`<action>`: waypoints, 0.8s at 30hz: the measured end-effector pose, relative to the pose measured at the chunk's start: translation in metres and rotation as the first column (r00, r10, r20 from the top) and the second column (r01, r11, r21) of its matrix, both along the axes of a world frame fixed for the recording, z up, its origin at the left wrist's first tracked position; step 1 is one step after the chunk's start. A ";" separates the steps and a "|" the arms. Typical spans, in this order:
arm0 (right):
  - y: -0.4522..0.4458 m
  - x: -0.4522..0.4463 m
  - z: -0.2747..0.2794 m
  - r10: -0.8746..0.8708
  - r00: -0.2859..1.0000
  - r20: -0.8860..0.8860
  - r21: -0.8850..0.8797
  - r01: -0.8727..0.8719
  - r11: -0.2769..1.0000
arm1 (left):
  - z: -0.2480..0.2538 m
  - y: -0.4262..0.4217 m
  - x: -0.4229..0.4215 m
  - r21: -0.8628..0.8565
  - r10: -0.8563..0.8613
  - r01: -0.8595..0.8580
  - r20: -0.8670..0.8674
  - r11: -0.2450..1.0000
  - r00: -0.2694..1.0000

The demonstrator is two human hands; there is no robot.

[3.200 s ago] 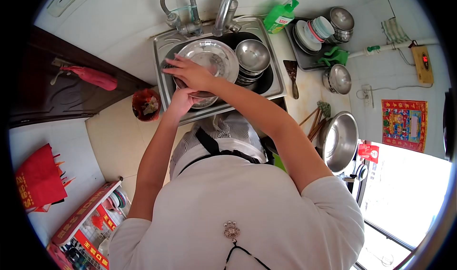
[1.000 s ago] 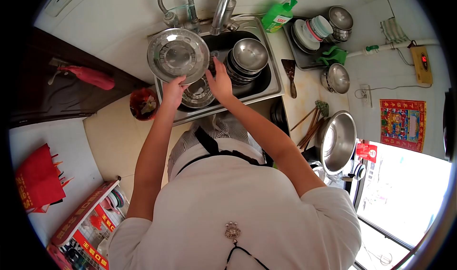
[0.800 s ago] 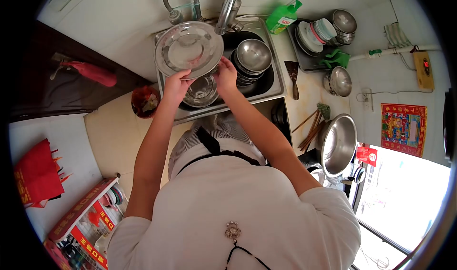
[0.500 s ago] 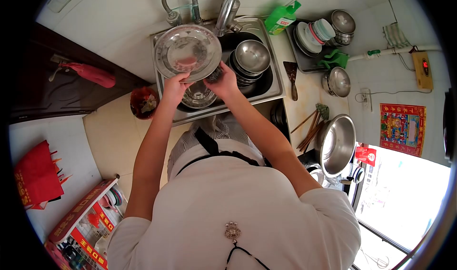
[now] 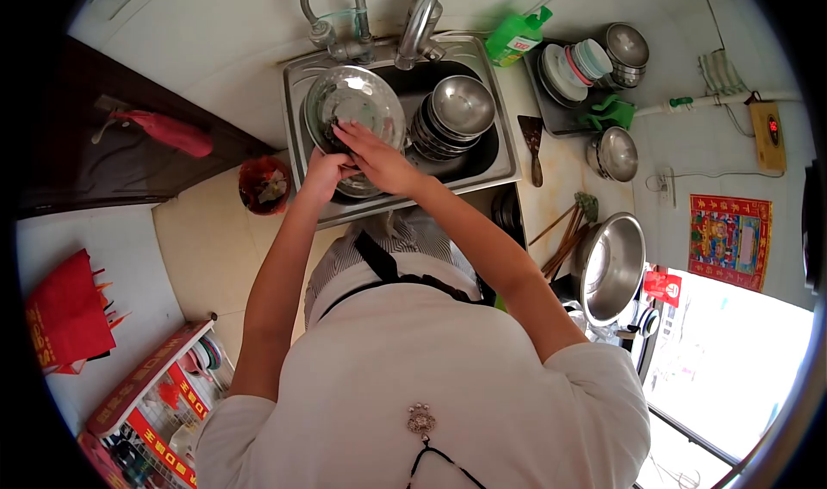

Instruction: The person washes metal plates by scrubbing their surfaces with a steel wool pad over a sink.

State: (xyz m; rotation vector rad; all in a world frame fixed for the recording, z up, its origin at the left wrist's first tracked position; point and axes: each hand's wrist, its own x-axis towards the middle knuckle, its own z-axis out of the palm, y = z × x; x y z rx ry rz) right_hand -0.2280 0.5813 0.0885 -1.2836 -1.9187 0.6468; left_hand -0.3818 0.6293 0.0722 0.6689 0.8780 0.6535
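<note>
A round shiny metal plate [image 5: 357, 91] is tilted over the left basin of the sink [image 5: 508, 166]. My left hand [image 5: 326, 174] grips its near rim, fingers closed. Across the plate's inner face lies my right hand [image 5: 379, 157], pressing a dark scouring pad [image 5: 331, 136] that shows only in part beneath the fingers. Under the plate, another metal dish is mostly hidden. To the right in the sink stands a stack of steel bowls [image 5: 463, 105].
Behind the sink rise a faucet [image 5: 418, 32] and a coiled hose tap [image 5: 320, 34]. A green detergent bottle [image 5: 517, 38] stands at the back right. On the right counter are a scraper [image 5: 534, 149], chopsticks [image 5: 568, 239], a large basin [image 5: 613, 269] and a dish tray [image 5: 551, 118].
The plate has dropped slightly and tilted. My right hand has moved from its right edge leftward onto its inner face, taking the scouring pad along. The view has shifted a little.
</note>
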 end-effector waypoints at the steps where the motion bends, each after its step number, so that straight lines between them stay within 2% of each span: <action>1: -0.002 0.002 0.001 0.039 0.999 -0.011 -0.062 -0.040 0.997 | -0.007 0.002 -0.008 -0.015 -0.042 0.042 0.000 0.999 0.999; 2: -0.005 0.006 0.002 0.073 0.997 -0.023 -0.124 -0.076 0.989 | -0.015 0.004 -0.013 -0.031 -0.088 0.088 0.000 0.996 0.996; 3: -0.005 0.017 0.005 0.065 0.996 0.056 -0.203 -0.052 0.978 | -0.010 0.002 -0.013 -0.042 -0.055 0.055 0.012 0.998 0.998; 6: -0.009 0.032 0.015 -0.143 0.974 0.177 -0.148 0.169 0.974 | 0.006 -0.006 -0.019 -0.092 0.004 -0.001 0.029 0.996 1.000; 7: -0.007 0.033 0.011 -0.177 0.960 0.215 -0.043 0.191 0.981 | 0.007 -0.007 -0.021 -0.119 -0.004 0.007 0.028 0.993 1.000; 10: -0.003 0.032 0.023 -0.048 0.977 -0.207 -0.177 0.011 0.984 | -0.002 -0.007 -0.024 -0.146 -0.006 0.015 0.063 0.989 0.998; 13: -0.002 0.030 0.031 -0.186 0.981 -0.047 -0.066 0.183 0.981 | -0.004 -0.008 -0.024 -0.166 0.004 0.008 0.072 0.986 0.997; 16: 0.001 0.025 0.036 -0.185 0.983 -0.010 -0.176 0.180 0.968 | -0.004 -0.008 -0.022 -0.169 0.007 0.005 0.067 0.986 0.998; 22: -0.009 0.009 0.027 -0.194 0.981 -0.022 0.015 0.195 0.981 | -0.001 -0.009 -0.019 -0.117 0.034 -0.023 0.090 0.993 0.995; 24: -0.005 0.026 0.006 -0.273 0.961 0.036 0.072 0.270 0.960 | -0.002 -0.010 -0.020 -0.107 0.016 -0.008 0.073 0.994 0.997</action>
